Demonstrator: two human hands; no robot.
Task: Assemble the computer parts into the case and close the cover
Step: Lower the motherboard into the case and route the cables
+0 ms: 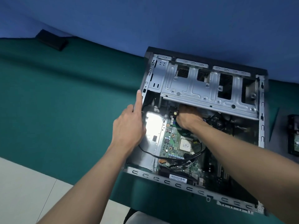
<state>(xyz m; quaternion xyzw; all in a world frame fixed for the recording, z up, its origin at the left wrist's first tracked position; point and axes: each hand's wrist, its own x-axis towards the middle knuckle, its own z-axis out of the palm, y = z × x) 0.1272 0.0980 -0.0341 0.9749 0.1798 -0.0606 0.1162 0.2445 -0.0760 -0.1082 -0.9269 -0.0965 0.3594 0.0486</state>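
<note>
An open computer case [178, 185] lies on its side on the green table, cover off. Inside sits a green motherboard [172, 143] with a bare processor [185, 145] and a black cable [181, 161] looping across it. A grey metal drive cage [194, 88] spans the upper part of the case. My left hand [129, 126] rests on the case's left wall, index finger straight along the edge. My right hand [187, 118] reaches in under the drive cage, fingers curled near a small connector [175, 113]; what they hold is hidden.
A black flat object [51, 40] lies at the far left of the green table [64, 102]. A dark part with a green board [293, 136] sits at the right edge. A blue wall stands behind. White floor shows at the lower left.
</note>
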